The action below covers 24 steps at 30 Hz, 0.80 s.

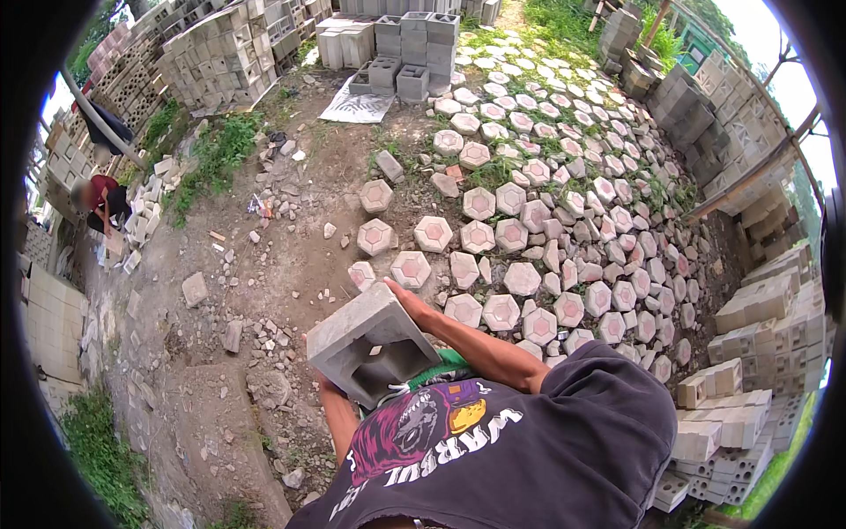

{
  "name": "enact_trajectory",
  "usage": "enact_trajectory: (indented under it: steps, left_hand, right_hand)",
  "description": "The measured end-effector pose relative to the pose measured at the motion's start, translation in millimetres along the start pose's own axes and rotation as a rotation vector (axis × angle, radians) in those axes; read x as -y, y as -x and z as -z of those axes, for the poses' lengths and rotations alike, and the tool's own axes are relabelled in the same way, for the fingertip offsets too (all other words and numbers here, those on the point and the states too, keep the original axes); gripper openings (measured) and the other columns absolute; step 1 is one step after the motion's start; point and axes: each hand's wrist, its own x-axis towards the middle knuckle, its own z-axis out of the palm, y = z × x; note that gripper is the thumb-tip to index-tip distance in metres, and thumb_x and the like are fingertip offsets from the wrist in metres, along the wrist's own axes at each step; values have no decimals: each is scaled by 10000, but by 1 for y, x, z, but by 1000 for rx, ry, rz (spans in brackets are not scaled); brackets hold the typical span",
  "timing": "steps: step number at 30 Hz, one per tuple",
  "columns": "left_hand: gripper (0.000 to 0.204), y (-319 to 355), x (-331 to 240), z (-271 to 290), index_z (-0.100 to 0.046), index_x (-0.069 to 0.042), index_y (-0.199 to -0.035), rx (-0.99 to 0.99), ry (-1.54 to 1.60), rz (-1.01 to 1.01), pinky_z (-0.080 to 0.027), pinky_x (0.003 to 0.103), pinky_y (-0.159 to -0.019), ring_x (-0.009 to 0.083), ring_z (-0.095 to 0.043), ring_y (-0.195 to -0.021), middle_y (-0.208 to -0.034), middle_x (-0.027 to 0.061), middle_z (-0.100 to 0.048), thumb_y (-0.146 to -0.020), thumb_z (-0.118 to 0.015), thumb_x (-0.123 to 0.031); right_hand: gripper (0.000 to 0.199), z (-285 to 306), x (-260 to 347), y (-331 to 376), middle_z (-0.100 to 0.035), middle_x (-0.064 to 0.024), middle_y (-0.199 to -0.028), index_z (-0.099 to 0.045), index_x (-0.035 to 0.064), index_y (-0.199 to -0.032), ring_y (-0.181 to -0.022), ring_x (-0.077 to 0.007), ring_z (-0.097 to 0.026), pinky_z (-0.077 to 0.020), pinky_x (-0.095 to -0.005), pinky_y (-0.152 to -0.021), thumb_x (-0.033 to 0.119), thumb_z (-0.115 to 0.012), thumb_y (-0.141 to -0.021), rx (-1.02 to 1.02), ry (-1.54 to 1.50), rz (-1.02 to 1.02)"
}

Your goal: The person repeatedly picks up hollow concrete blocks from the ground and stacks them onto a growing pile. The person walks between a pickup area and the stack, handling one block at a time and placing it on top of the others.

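Note:
A grey hollow concrete block (351, 324) is held tilted close against my body, its open cavity turned toward me. My right hand (407, 304) grips its far right side, fingers pressed along the edge. Below the block's left side, my left hand (328, 383) supports it; most of those fingers are hidden by the block. Just beyond the block, hexagonal pavers with pinkish centres (411, 270) lie on the dirt. Green cloth (449, 363) shows between the block and my dark printed shirt.
Stacked grey blocks (414, 48) stand ahead beside a white printed sack (356, 106). More block stacks (718, 423) line the right side. Many hexagonal pavers (568, 309) and rubble (269, 344) cover the ground. Another person (104, 198) crouches at far left near broken pieces.

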Motion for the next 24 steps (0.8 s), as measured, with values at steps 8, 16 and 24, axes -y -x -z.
enact_trajectory:
  steps: [8,16,24]
  left_hand:
    - [775,-113,-20,-70,-486,-49,-1320,259,-128,166,-436,388,-961,264,-557,-1099,-1262,120,-559,-897,-345,-683]
    - [773,-213,-39,-120,-489,-46,-1315,384,-190,306,-438,387,-959,262,-559,-1095,-1255,121,-562,-898,-345,-681]
    - [772,-342,-83,-182,-492,-42,-1309,470,-228,409,-439,385,-957,261,-561,-1091,-1249,123,-566,-900,-345,-679]
  right_hand:
    - [835,72,11,9,-544,-147,-1253,-490,-15,-1303,-1111,-221,-525,-413,-330,-957,690,-267,-916,-298,-294,224]
    - [865,121,23,-27,-571,-143,-1228,-551,-4,-1264,-1115,-217,-524,-408,-330,-954,727,-281,-888,-512,-398,275]
    - [865,169,115,-100,-403,-149,-1428,-377,27,-1412,-1295,-274,-405,-308,-358,-1076,705,-188,-909,-451,-371,216]
